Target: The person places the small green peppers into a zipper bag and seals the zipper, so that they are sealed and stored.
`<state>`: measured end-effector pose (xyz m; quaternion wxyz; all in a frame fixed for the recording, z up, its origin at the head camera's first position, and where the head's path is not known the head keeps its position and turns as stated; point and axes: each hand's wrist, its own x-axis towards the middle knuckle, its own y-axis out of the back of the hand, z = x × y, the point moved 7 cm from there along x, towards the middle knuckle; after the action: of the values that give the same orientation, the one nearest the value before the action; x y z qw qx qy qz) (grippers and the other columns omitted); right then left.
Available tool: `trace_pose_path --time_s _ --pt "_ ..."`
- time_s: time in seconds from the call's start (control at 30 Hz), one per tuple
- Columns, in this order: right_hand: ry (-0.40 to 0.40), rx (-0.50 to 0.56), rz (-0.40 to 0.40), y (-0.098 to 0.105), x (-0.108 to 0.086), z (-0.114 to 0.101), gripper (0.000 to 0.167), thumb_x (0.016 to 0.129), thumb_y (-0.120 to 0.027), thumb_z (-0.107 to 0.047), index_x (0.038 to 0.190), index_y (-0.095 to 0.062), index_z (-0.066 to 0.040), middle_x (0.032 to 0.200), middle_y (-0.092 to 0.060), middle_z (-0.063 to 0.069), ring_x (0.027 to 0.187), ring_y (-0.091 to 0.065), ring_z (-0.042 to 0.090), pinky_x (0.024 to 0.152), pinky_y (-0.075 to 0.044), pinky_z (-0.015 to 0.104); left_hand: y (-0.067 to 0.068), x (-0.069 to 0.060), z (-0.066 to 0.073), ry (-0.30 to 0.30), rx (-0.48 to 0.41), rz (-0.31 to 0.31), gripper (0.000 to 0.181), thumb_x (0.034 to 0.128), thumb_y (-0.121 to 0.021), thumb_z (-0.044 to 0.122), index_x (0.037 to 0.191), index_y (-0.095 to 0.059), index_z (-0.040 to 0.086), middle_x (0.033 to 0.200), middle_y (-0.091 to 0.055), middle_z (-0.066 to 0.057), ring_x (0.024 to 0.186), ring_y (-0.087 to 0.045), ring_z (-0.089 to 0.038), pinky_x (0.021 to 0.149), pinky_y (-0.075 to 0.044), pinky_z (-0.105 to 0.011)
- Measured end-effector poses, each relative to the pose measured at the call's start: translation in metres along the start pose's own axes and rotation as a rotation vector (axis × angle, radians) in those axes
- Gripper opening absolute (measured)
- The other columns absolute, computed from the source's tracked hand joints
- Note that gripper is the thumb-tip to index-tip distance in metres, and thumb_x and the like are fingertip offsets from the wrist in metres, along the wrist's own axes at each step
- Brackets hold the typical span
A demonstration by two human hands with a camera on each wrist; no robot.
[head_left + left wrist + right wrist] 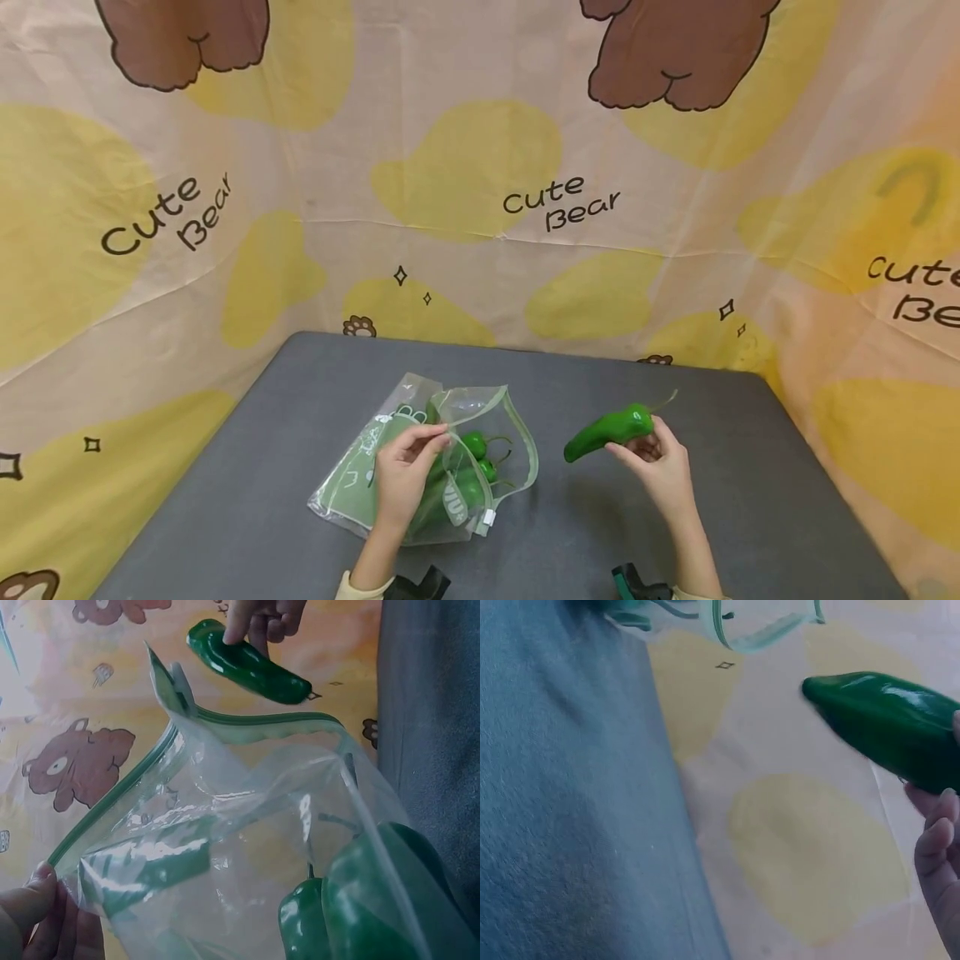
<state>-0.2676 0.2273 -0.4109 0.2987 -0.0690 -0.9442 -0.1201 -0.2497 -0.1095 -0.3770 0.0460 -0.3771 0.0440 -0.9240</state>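
Observation:
My left hand (pixel 405 471) pinches the rim of a clear zip bag (pixel 468 400) with a green edge. The bag's mouth gapes toward the right, with a white slider (pixel 489 517) at its lower corner. Several green peppers (pixel 474 445) with thin stems lie inside it, seen through the plastic in the left wrist view too. My right hand (pixel 663 467) holds a long green chili pepper (pixel 609 432) near its stem end, above the table and apart from the bag. The pepper's tip points left toward the bag's mouth.
The grey table (pixel 600 550) has a rounded far edge. Behind it and at its sides hangs a pink and yellow cloth (pixel 450 250) with bears and lettering. A light green bear print (pixel 360 475) covers the bag's left part.

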Motion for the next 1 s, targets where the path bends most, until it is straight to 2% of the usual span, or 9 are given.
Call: trace_pose_path --time_s 0.03,0.13,0.27,0.47,0.6,0.8,1.0 --pt "-0.017 -0.005 -0.013 -0.003 0.0 0.001 0.041 0.07 -0.074 0.001 0.106 -0.055 -0.004 0.069 -0.059 0.003 0.057 -0.053 0.01 0.046 -0.041 0.018 0.0 0.0 0.0 -0.003 -0.006 0.0 0.012 0.0759 -0.06 -0.016 0.087 -0.062 -0.012 0.078 -0.064 -0.015 0.07 -0.063 -0.014 0.061 -0.053 -0.022" --pt "-0.122 -0.128 -0.029 -0.014 0.001 -0.017 0.038 0.068 -0.077 -0.003 0.099 -0.054 -0.004 0.064 -0.057 0.004 0.054 -0.052 0.013 0.045 -0.043 0.021 0.0 0.0 0.002 -0.025 -0.022 0.005 0.014 0.0754 -0.06 -0.018 0.087 -0.062 -0.013 0.078 -0.064 -0.016 0.069 -0.063 -0.014 0.061 -0.053 -0.022" --pt "-0.149 -0.118 -0.049 -0.022 0.0 -0.021 0.04 0.065 -0.077 0.003 0.099 -0.055 -0.002 0.066 -0.058 0.003 0.053 -0.05 0.012 0.044 -0.042 0.021 0.001 0.0 0.004 -0.047 -0.026 0.022 0.015 0.0747 -0.058 -0.021 0.088 -0.061 -0.014 0.078 -0.063 -0.017 0.07 -0.062 -0.015 0.062 -0.053 -0.022" --pt "-0.119 -0.116 -0.047 -0.026 0.003 -0.045 0.036 0.063 -0.075 0.01 0.092 -0.056 -0.001 0.064 -0.053 -0.001 0.051 -0.044 0.012 0.042 -0.039 0.022 0.003 -0.001 0.003 -0.047 -0.028 0.031 0.016 0.0748 -0.058 -0.021 0.088 -0.062 -0.013 0.079 -0.064 -0.016 0.071 -0.062 -0.013 0.062 -0.053 -0.022" --pt "-0.093 -0.119 -0.048 -0.028 0.005 -0.061 0.036 0.063 -0.073 0.013 0.093 -0.057 0.001 0.066 -0.053 -0.001 0.051 -0.044 0.011 0.043 -0.039 0.023 0.002 0.001 0.003 -0.05 -0.036 0.024 0.016 0.075 -0.059 -0.02 0.088 -0.062 -0.013 0.079 -0.064 -0.015 0.071 -0.062 -0.012 0.063 -0.053 -0.023" --pt "-0.019 -0.082 -0.079 -0.037 0.004 -0.069 0.037 0.063 -0.072 0.014 0.094 -0.056 0.002 0.062 -0.05 0.001 0.05 -0.043 0.011 0.042 -0.038 0.023 0.001 0.001 0.002 -0.032 -0.038 0.022 0.015 0.0754 -0.058 -0.02 0.088 -0.061 -0.013 0.08 -0.064 -0.016 0.071 -0.062 -0.013 0.064 -0.053 -0.023" --pt "-0.036 -0.015 -0.068 -0.056 0.0 -0.068 0.037 0.064 -0.073 0.013 0.096 -0.057 0.001 0.059 -0.045 0.0 0.048 -0.04 0.012 0.04 -0.036 0.024 0.001 0.001 0.003 -0.052 -0.041 0.018 0.016 0.0748 -0.057 -0.021 0.088 -0.061 -0.014 0.078 -0.063 -0.018 0.071 -0.063 -0.013 0.063 -0.053 -0.023"
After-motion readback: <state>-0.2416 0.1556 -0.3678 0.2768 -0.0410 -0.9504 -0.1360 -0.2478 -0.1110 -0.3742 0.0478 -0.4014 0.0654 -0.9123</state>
